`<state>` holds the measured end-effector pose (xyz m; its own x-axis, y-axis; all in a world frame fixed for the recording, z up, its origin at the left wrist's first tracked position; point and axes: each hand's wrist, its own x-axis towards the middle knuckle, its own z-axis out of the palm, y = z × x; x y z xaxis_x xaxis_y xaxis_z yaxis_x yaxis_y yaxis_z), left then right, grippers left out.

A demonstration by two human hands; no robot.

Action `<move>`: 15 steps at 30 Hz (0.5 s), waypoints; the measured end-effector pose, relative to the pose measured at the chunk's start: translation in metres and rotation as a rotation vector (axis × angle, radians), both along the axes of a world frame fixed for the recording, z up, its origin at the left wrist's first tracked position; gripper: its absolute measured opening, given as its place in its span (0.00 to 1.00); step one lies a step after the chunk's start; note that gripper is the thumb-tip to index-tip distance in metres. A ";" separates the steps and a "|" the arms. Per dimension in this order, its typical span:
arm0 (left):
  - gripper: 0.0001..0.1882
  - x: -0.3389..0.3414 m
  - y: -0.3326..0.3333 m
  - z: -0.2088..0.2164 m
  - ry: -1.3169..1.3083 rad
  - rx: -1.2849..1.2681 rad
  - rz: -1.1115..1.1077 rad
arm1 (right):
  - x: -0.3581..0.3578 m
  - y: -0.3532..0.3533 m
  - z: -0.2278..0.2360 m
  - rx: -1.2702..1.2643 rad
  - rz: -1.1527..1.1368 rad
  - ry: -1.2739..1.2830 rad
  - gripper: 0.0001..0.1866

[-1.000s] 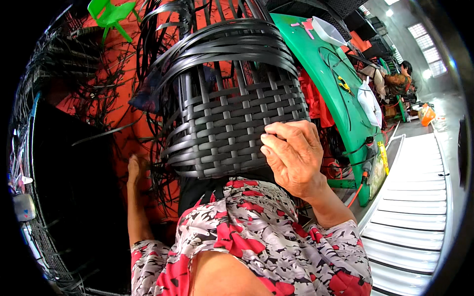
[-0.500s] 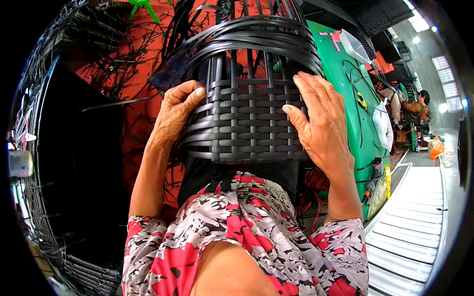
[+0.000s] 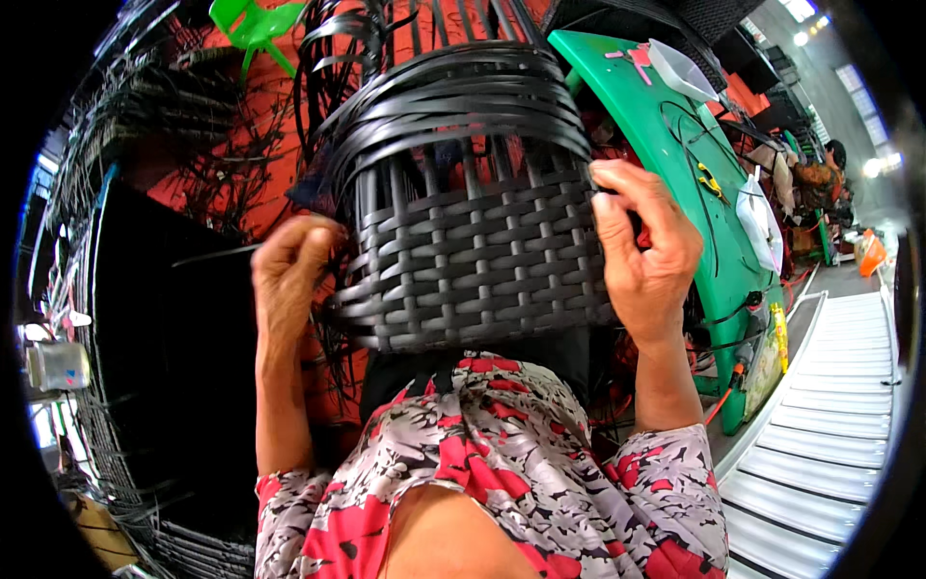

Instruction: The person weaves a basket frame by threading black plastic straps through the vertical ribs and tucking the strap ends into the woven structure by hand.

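Observation:
A black woven wicker piece [image 3: 473, 261] lies over my lap. Its near part is a tight weave of flat plastic strips, and bare uprights run on from it to the far side. A loose band of black strips [image 3: 463, 92] loops across those uprights. Left of the weave, my left hand [image 3: 294, 256] is closed and slightly blurred; a thin black strip [image 3: 214, 256] sticks out from it to the left. My right hand [image 3: 651, 251] is at the weave's right edge, thumb and forefinger bent together at the top row. What they pinch is hidden.
A green table [image 3: 617, 82] at the right carries a white tray [image 3: 680, 69], yellow-handled cutters [image 3: 712, 183] and loose strips. White slatted panels [image 3: 820, 386] lie at lower right. Left stands a large dark woven piece [image 3: 164, 367]. A green chair [image 3: 256, 24] and strip scraps cover the red floor.
My left hand has moved left and down, away from the weave. The right hand has gone from spread fingers to a pinch at the edge. The woven piece now sits tilted.

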<state>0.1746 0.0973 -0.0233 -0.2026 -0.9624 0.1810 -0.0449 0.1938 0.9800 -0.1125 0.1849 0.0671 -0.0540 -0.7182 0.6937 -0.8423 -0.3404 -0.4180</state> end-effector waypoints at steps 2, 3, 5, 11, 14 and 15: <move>0.08 -0.002 -0.003 0.030 -0.160 -0.191 0.232 | -0.014 0.005 -0.011 0.024 -0.060 -0.201 0.08; 0.09 -0.008 -0.002 0.045 -0.152 -0.266 0.192 | -0.018 0.007 -0.015 0.065 -0.059 -0.348 0.09; 0.12 -0.023 0.002 0.071 -0.074 -0.247 0.016 | -0.021 0.008 -0.019 0.161 -0.026 -0.546 0.09; 0.16 -0.098 -0.014 0.108 0.434 0.770 -0.603 | -0.013 0.007 -0.027 0.188 0.064 -0.714 0.06; 0.16 -0.109 -0.025 0.107 0.409 0.872 -0.516 | -0.008 0.006 -0.038 0.140 0.106 -0.619 0.06; 0.16 -0.107 -0.025 0.106 0.444 0.857 -0.462 | -0.006 0.008 -0.039 0.169 0.115 -0.598 0.06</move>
